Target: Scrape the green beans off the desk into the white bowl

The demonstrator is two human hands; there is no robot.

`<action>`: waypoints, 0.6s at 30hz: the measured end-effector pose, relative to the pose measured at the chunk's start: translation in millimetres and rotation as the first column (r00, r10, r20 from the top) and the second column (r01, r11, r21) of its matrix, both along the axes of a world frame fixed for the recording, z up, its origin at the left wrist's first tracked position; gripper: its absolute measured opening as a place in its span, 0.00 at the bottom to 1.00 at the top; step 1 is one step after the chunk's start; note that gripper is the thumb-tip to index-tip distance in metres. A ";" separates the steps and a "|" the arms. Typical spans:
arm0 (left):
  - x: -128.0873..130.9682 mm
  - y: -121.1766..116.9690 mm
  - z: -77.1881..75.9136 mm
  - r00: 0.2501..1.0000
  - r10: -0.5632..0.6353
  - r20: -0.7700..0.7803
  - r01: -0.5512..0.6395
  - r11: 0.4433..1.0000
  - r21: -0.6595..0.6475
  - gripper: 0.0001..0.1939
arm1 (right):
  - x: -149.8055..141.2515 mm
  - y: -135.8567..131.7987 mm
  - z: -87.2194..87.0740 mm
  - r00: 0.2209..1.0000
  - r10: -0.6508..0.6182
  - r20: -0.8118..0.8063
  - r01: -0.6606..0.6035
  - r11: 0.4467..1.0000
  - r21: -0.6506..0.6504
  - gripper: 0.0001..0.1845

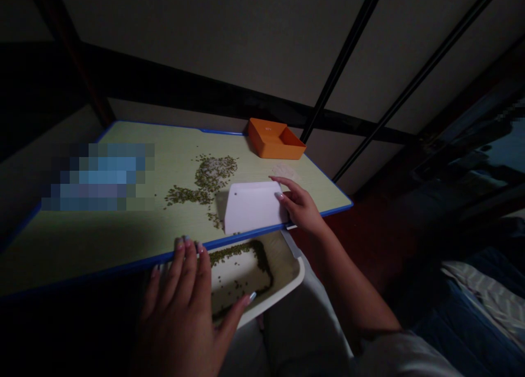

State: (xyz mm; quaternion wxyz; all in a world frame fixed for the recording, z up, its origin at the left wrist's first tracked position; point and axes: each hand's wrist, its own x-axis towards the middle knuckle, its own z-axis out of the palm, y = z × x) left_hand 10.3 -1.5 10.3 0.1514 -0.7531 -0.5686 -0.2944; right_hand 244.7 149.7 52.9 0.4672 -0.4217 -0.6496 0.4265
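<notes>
My right hand (pixel 301 207) grips a flat white scraper card (pixel 252 206) that stands on edge near the table's front edge. Behind it lie scattered green beans (pixel 205 183) on the pale yellow-green tabletop (pixel 102 229). Below the edge, my left hand (pixel 186 297) holds a white tray (pixel 283 286), thumb inside the rim and fingers up against the table's blue edge. Green beans lie in the tray, heaped along its walls.
An orange open box (pixel 274 139) sits at the table's far right corner. A blurred blue patch covers part of the table's left side. Dark framed wall panels rise behind. Blue bedding (pixel 484 306) lies at the lower right.
</notes>
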 end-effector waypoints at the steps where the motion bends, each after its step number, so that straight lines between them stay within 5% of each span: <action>1: 0.3 0.0 0.4 1.000 0.000 -0.001 0.000 1.000 0.002 0.42 | 0.1 0.2 0.0 1.000 -0.002 -0.002 0.002 1.000 -0.003 0.28; 18: 0.2 -0.8 1.1 1.000 0.009 0.004 -0.009 1.000 -0.005 0.41 | 4.7 2.1 -2.6 0.999 0.047 0.004 -0.047 0.999 -0.003 0.27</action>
